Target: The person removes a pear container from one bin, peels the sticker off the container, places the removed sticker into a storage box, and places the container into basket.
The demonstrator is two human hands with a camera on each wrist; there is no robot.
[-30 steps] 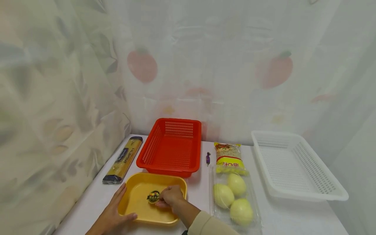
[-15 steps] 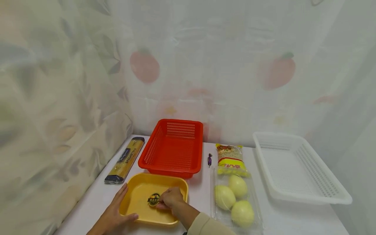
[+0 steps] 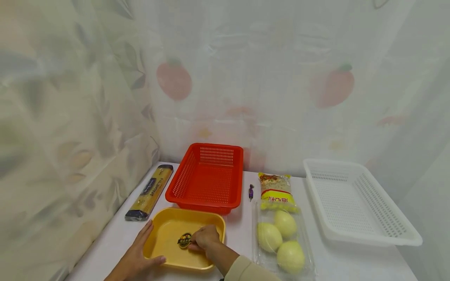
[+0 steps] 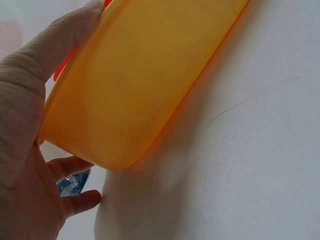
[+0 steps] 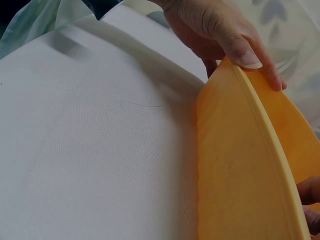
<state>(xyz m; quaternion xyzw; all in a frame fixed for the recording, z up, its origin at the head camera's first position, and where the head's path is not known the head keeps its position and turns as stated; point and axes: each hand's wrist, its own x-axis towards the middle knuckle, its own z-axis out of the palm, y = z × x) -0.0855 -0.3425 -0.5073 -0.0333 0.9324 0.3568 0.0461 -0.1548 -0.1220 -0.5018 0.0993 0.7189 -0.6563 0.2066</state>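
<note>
A yellow plastic basin [image 3: 168, 224] stands on the white table. My left hand [image 3: 135, 255] holds its near left corner, thumb over the front rim and fingers spread along the left side. In the left wrist view, that thumb lies over the rim of the basin [image 4: 125, 85]. My right hand [image 3: 207, 240] reaches inside, fingers curled, pinching the right edge of a round black-and-gold sticker [image 3: 184, 240] printed with fruit. Only a bit of the right fingers [image 5: 311, 192] shows past the rim in the right wrist view; the sticker is hidden there.
Behind the basin is a red basket [image 3: 211, 179], with a spaghetti pack [image 3: 151, 191] to its left. To the right lie a purple-wrapped candy [image 3: 251, 192], a yellow food packet [image 3: 275, 189], a clear box of pale round fruit [image 3: 290, 256] and a white basket [image 3: 351, 203].
The sticker has shifted slightly towards me, with the right fingers at its edge. The left hand keeps its hold on the basin. The head view has shifted a little.
</note>
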